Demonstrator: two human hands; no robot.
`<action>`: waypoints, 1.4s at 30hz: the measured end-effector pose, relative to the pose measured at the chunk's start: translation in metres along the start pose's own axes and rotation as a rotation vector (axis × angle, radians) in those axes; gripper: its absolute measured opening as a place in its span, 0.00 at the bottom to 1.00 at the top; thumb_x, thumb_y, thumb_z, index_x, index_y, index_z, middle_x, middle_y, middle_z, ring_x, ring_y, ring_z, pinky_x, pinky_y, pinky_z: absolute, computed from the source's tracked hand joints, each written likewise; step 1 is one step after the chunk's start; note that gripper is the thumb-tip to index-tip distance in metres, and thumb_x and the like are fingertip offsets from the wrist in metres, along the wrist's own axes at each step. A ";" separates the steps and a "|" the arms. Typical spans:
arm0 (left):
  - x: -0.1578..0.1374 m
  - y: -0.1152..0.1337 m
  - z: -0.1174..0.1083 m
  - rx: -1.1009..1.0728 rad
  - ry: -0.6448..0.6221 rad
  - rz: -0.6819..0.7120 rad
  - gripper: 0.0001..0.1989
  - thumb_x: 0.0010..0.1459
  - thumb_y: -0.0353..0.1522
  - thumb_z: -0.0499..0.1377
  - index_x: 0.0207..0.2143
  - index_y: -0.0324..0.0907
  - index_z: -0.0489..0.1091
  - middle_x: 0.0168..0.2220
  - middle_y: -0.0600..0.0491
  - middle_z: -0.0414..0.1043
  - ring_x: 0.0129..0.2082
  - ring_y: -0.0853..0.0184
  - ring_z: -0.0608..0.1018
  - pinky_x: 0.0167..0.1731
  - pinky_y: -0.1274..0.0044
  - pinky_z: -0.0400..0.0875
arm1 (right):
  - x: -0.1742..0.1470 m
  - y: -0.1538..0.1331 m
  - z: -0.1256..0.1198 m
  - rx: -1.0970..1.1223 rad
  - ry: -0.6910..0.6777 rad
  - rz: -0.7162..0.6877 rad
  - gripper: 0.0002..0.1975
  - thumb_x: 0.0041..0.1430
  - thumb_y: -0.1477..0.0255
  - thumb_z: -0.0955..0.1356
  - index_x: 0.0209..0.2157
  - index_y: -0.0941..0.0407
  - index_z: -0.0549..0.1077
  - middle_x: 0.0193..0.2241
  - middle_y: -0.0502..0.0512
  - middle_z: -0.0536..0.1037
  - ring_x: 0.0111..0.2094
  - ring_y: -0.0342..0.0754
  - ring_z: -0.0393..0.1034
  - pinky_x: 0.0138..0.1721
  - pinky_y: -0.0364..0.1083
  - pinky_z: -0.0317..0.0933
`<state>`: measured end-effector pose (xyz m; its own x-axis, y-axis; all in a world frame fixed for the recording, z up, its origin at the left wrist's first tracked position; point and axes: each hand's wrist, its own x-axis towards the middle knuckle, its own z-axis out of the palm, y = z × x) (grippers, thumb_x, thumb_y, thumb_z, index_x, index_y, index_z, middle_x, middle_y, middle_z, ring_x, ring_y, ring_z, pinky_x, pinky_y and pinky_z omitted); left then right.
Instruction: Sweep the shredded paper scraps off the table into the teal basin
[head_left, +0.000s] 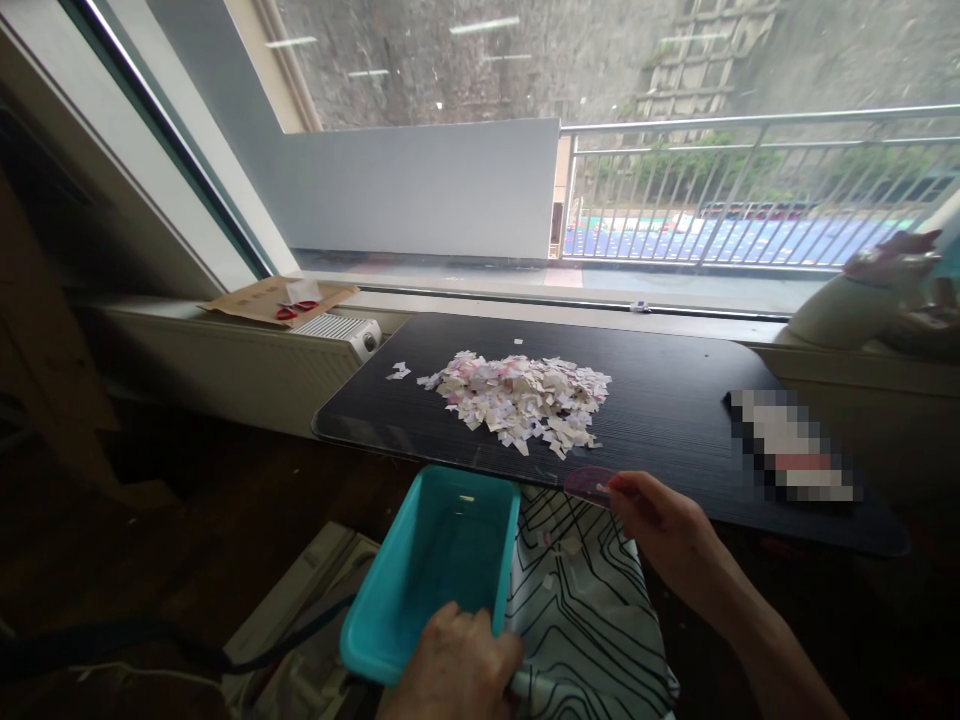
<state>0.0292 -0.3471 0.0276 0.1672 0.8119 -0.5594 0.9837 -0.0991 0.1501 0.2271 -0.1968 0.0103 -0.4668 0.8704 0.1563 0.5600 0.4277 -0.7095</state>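
Observation:
My left hand [457, 665] is closed over the near right rim of a turquoise plastic basin [429, 560], which sits just below the table's front edge. No paper shows in the part of the basin I can see. Between the fingertips of my right hand [664, 515] is a thin, see-through pink plastic piece [581, 482] with a rounded edge, like a protractor. It is at the table's front edge, right of the basin. A heap of small torn paper pieces [521, 395], mostly white with some pinkish ones, lies mid-table beyond both hands.
The black table [660, 390] stands against the window sill. A blurred-out flat object [795, 445] lies at its right. Red-handled scissors [298, 310] rest on a brown envelope [255, 300] by the radiator [352, 330]. A few scraps lie on patterned cloth [592, 610] over my lap.

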 end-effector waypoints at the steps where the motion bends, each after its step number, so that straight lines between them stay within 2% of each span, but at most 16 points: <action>1: 0.000 0.001 0.000 -0.001 0.001 -0.005 0.11 0.54 0.32 0.58 0.40 0.41 0.72 0.39 0.46 0.74 0.38 0.57 0.75 0.40 0.66 0.67 | -0.002 -0.001 0.000 0.006 -0.006 0.008 0.11 0.61 0.62 0.62 0.38 0.54 0.71 0.29 0.49 0.75 0.26 0.42 0.67 0.30 0.40 0.61; 6: -0.001 -0.001 0.002 -0.017 0.003 0.014 0.10 0.53 0.32 0.58 0.39 0.41 0.72 0.38 0.46 0.74 0.37 0.57 0.75 0.40 0.66 0.67 | -0.010 -0.005 0.001 0.030 -0.093 -0.013 0.11 0.62 0.63 0.62 0.37 0.53 0.71 0.30 0.49 0.75 0.29 0.43 0.68 0.32 0.41 0.61; 13: 0.002 -0.005 0.002 -0.014 -0.022 0.030 0.11 0.54 0.32 0.57 0.41 0.42 0.71 0.39 0.47 0.74 0.38 0.58 0.75 0.40 0.67 0.67 | 0.005 0.000 0.002 0.056 0.141 -0.115 0.10 0.61 0.66 0.63 0.40 0.53 0.71 0.34 0.51 0.76 0.32 0.44 0.70 0.34 0.41 0.63; 16: 0.002 -0.006 0.004 -0.035 -0.007 0.045 0.12 0.54 0.32 0.57 0.42 0.42 0.71 0.38 0.47 0.74 0.37 0.59 0.75 0.39 0.68 0.67 | 0.018 0.001 0.005 0.023 0.173 -0.158 0.10 0.62 0.66 0.63 0.39 0.54 0.72 0.34 0.52 0.76 0.31 0.44 0.69 0.34 0.42 0.63; 21: 0.002 -0.007 0.011 -0.030 0.040 0.043 0.09 0.57 0.32 0.55 0.38 0.41 0.72 0.35 0.46 0.73 0.35 0.58 0.75 0.36 0.68 0.67 | 0.028 0.002 0.006 -0.016 0.155 -0.139 0.12 0.62 0.66 0.62 0.39 0.55 0.73 0.34 0.54 0.77 0.30 0.44 0.69 0.33 0.43 0.64; 26: 0.002 -0.008 0.016 -0.064 0.090 0.068 0.11 0.61 0.37 0.52 0.36 0.40 0.71 0.34 0.46 0.73 0.34 0.59 0.75 0.37 0.68 0.66 | 0.030 0.002 0.006 -0.007 0.160 -0.107 0.14 0.61 0.64 0.61 0.39 0.56 0.74 0.34 0.56 0.78 0.30 0.46 0.71 0.33 0.43 0.65; 29: 0.002 -0.008 0.015 -0.077 0.082 0.061 0.11 0.61 0.36 0.52 0.37 0.41 0.71 0.34 0.46 0.73 0.35 0.60 0.75 0.37 0.68 0.65 | 0.033 0.001 0.006 -0.010 0.148 -0.099 0.14 0.61 0.64 0.61 0.40 0.56 0.74 0.34 0.55 0.78 0.30 0.45 0.71 0.33 0.43 0.65; 33: 0.002 -0.007 0.012 -0.062 0.056 0.072 0.15 0.62 0.40 0.51 0.38 0.40 0.72 0.35 0.44 0.73 0.35 0.57 0.75 0.37 0.66 0.66 | 0.034 -0.001 0.003 -0.048 0.128 -0.089 0.13 0.60 0.65 0.62 0.39 0.56 0.74 0.34 0.55 0.78 0.30 0.46 0.71 0.33 0.43 0.65; 38: 0.002 -0.007 0.012 -0.069 0.065 0.061 0.10 0.60 0.34 0.54 0.38 0.41 0.72 0.35 0.46 0.73 0.35 0.58 0.75 0.37 0.66 0.67 | 0.041 -0.003 0.004 0.000 0.138 -0.117 0.14 0.61 0.64 0.61 0.40 0.57 0.73 0.34 0.56 0.78 0.31 0.46 0.72 0.33 0.43 0.65; 42: 0.003 -0.006 0.012 -0.073 0.062 0.062 0.11 0.59 0.37 0.54 0.37 0.40 0.72 0.34 0.46 0.73 0.34 0.58 0.75 0.37 0.66 0.67 | 0.042 -0.003 0.005 -0.008 0.103 -0.129 0.14 0.61 0.65 0.61 0.39 0.56 0.74 0.34 0.57 0.79 0.32 0.47 0.73 0.34 0.44 0.65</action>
<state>0.0241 -0.3510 0.0154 0.2206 0.8400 -0.4957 0.9638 -0.1097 0.2431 0.2022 -0.1628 0.0157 -0.4633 0.8281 0.3156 0.5051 0.5394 -0.6737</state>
